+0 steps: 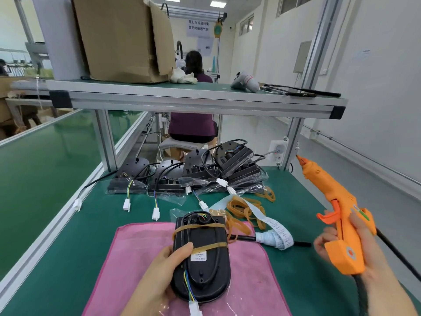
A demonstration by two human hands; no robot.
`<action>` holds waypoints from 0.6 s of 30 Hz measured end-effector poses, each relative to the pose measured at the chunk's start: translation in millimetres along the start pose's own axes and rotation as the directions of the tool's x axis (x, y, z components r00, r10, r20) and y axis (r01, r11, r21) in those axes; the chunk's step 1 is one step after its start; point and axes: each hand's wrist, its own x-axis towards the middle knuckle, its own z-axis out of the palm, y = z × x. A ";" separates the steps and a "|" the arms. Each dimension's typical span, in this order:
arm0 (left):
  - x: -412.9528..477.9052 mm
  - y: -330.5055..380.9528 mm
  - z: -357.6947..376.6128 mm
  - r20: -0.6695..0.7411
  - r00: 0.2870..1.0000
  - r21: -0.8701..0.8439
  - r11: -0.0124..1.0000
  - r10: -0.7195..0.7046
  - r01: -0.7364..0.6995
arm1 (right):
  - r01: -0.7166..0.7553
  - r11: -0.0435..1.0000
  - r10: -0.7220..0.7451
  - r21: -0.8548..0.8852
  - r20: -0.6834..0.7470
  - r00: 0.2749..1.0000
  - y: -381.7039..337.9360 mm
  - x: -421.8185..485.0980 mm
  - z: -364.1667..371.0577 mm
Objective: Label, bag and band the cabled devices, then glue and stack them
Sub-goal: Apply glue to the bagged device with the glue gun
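Your left hand point(157, 277) hides its fingers under the banded device point(201, 270), the label point(198, 256) print is too small to read, and the bottom edge cuts off the white connector point(194, 309). On your right hand point(367, 245), the fingertips point(322, 241) beside the glue gun point(339, 215) seem blurred

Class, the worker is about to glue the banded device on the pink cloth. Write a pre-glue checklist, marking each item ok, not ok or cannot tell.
1. Device bagged, two rubber bands on: ok.
2. Label stuck on: ok.
3. Left hand grip steadies device on pink cloth: ok.
4. Right hand holds glue gun: ok.
5. Nozzle aimed at device: not ok, it points up and away.
6. Gun hot, glue loaded: cannot tell.
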 end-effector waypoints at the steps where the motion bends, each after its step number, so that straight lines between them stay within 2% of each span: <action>1: -0.1 -0.1 0.3 0.003 1.000 -0.003 1.000 0.005 -0.005 | 0.037 0.999 -0.036 -0.013 0.084 0.996 -5.5 -2.3 0.0; 2: 0.0 -0.5 0.2 0.005 1.000 -0.006 1.000 0.009 -0.009 | 0.046 0.997 -0.055 0.061 0.169 0.984 -13.4 -12.0 -0.1; 4: 1.0 -1.1 -0.6 0.013 1.000 -0.003 1.000 0.007 -0.007 | -0.021 0.947 -0.048 0.322 0.205 0.978 -4.7 -59.1 -17.9; 5: 1.4 -1.1 -0.8 0.019 1.000 0.003 1.000 0.004 -0.004 | -0.113 0.875 -0.003 0.470 0.239 0.971 -4.7 -93.4 -19.6; 6: 2.0 -1.2 -1.2 0.022 1.000 0.011 1.000 0.003 -0.004 | -0.239 0.807 0.063 0.540 0.324 0.944 -5.9 -116.8 -17.4; 7: 2.6 -1.2 -1.4 0.022 1.000 0.018 1.000 0.007 -0.008 | -0.391 0.691 0.193 0.608 0.366 0.911 5.2 -130.9 -14.7; 8: 3.1 -1.0 -1.5 0.020 1.000 0.024 1.000 0.014 -0.015 | -0.454 0.585 0.227 0.672 0.402 0.887 17.3 -144.9 -12.5; 9: 3.3 -0.9 -1.3 0.017 1.000 0.029 0.999 0.021 -0.022 | -0.448 0.515 0.210 0.731 0.398 0.893 28.0 -153.0 -12.7; 10: 3.3 -0.8 -1.1 0.013 1.000 0.036 0.999 0.028 -0.028 | -0.451 0.492 0.229 0.745 0.389 0.892 31.6 -157.3 -10.2; 18: 8.4 -2.9 0.6 -0.030 0.994 0.064 0.993 0.104 -0.102 | -0.475 0.684 0.247 0.553 0.438 0.865 7.7 -173.7 15.2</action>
